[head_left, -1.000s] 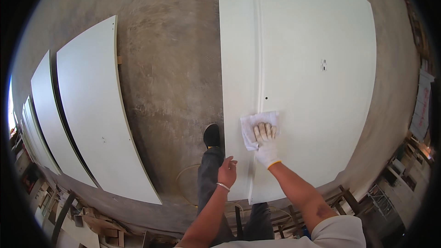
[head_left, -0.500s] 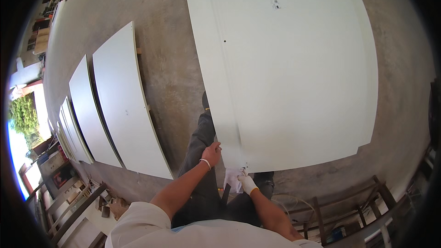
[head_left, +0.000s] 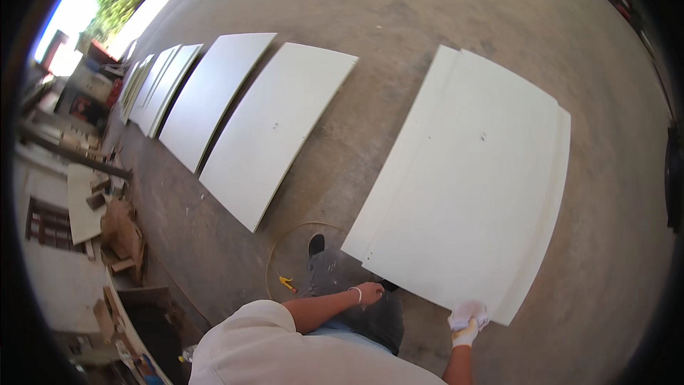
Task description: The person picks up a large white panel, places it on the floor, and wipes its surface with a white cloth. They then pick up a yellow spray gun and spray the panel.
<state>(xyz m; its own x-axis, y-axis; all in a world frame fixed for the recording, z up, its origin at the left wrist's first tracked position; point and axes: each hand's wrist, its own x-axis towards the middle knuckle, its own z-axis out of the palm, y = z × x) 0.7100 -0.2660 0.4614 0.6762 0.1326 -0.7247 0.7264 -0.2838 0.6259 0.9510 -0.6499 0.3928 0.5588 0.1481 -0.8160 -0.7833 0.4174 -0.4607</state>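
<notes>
A large white panel (head_left: 463,185) lies to the right of centre, with a raised strip along each long side. My right hand (head_left: 465,333), in a white glove, grips a bunched white cloth (head_left: 470,312) at the panel's near edge, close to its right corner. My bare left hand (head_left: 368,293), a white band at the wrist, is by my dark trouser leg (head_left: 335,274), just short of the panel's near left edge. Its fingers look curled in, and I make out nothing in them.
More white panels (head_left: 278,135) lie in a row to the left on the concrete floor (head_left: 356,0). A yellow air blow gun (head_left: 287,284) on a thin hose lies left of my leg. Scrap cardboard (head_left: 122,232) and boards line the left side.
My view has turned, and more of the floor and the left row shows. The right hand with the cloth has gone from the panel's near left corner to near its right corner.
</notes>
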